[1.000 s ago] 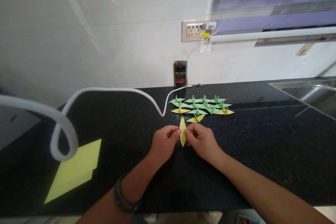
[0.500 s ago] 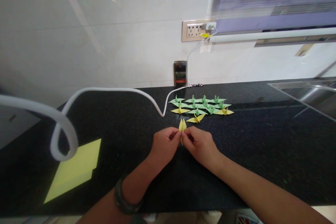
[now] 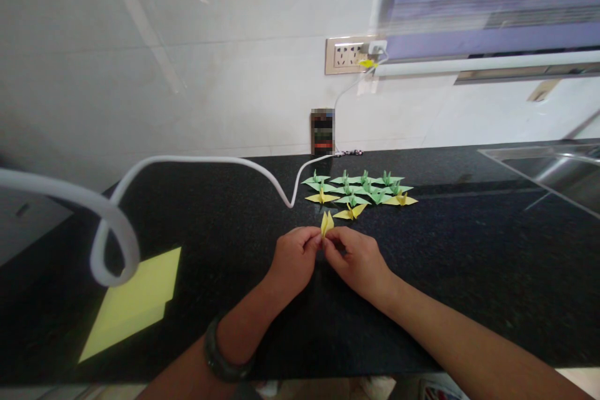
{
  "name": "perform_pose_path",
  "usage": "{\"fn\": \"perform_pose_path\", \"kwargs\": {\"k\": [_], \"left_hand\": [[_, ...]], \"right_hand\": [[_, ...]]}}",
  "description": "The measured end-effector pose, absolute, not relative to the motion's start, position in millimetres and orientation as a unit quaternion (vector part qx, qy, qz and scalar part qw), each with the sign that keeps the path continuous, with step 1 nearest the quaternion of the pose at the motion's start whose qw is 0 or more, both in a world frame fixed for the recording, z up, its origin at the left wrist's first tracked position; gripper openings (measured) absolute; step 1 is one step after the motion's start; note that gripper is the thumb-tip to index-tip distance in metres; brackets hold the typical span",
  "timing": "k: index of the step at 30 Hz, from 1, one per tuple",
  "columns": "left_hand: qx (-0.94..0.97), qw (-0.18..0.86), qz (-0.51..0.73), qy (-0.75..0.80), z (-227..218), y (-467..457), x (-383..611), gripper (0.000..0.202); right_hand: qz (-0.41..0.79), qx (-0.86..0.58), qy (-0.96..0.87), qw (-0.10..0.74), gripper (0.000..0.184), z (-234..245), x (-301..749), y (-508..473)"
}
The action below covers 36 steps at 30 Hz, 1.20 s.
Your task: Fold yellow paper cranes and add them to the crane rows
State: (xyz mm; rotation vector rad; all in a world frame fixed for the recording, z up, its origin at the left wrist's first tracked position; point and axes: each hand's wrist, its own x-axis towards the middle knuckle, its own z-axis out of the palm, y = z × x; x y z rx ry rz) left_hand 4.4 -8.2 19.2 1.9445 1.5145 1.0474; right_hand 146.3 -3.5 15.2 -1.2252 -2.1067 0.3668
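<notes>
Between my two hands is a small folded piece of yellow paper (image 3: 327,223), its two points standing upward. My left hand (image 3: 293,257) pinches it from the left, thumb and forefinger closed. From the right, my right hand (image 3: 359,257) pinches it too, with fingertips almost meeting the left ones. The paper's lower part is hidden behind my fingers. Just beyond lie several finished paper cranes: a yellow crane (image 3: 350,212) is nearest, another yellow crane (image 3: 321,197) sits to its left, and a third yellow crane (image 3: 401,199) to its right. Green cranes (image 3: 347,190) stand in rows behind.
Yellow paper sheets (image 3: 135,300) lie on the black countertop (image 3: 225,212) at left, partly under a looping white cable (image 3: 206,160). A phone-like object (image 3: 322,132), its front pixelated, leans on the wall. A sink (image 3: 562,169) is at right; a socket (image 3: 347,55) is above.
My fingers have shifted slightly on the yellow paper. Its lower tip, visible below my fingertips before, is now out of sight, and the upper points lean a little to the right.
</notes>
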Motion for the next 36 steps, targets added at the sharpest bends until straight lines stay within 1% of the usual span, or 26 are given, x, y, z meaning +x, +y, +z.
{"fn": "perform_pose_path", "kwargs": {"k": [6,12,16,20,23,28,36], "left_hand": [[0.715,0.233,0.373,0.543,19.7,-7.8,4.1,0.022],[0.698,0.289,0.388,0.528,18.1,-6.6,4.2,0.023],[0.681,0.331,0.41,0.508,15.7,-5.4,5.6,0.021],[0.668,0.346,0.414,0.513,11.9,-3.9,5.1,0.021],[0.664,0.341,0.412,0.522,10.6,-3.5,3.7,0.019],[0.681,0.302,0.41,0.527,13.1,-4.7,3.1,0.017],[0.708,0.27,0.385,0.526,16.6,-6.8,3.7,0.016]], "right_hand": [[0.138,-0.453,-0.814,0.336,0.015,13.7,145.5,-4.2],[0.136,-0.439,-0.827,0.323,0.016,15.7,145.7,-5.3],[0.169,-0.433,-0.817,0.34,0.014,16.0,147.5,-4.2],[0.217,-0.416,-0.807,0.359,0.016,14.8,147.7,-4.3],[0.233,-0.413,-0.802,0.363,0.016,13.9,147.5,-4.5],[0.241,-0.405,-0.805,0.361,0.017,12.9,148.4,-3.8],[0.236,-0.397,-0.805,0.372,0.017,12.0,149.8,-3.6]]}}
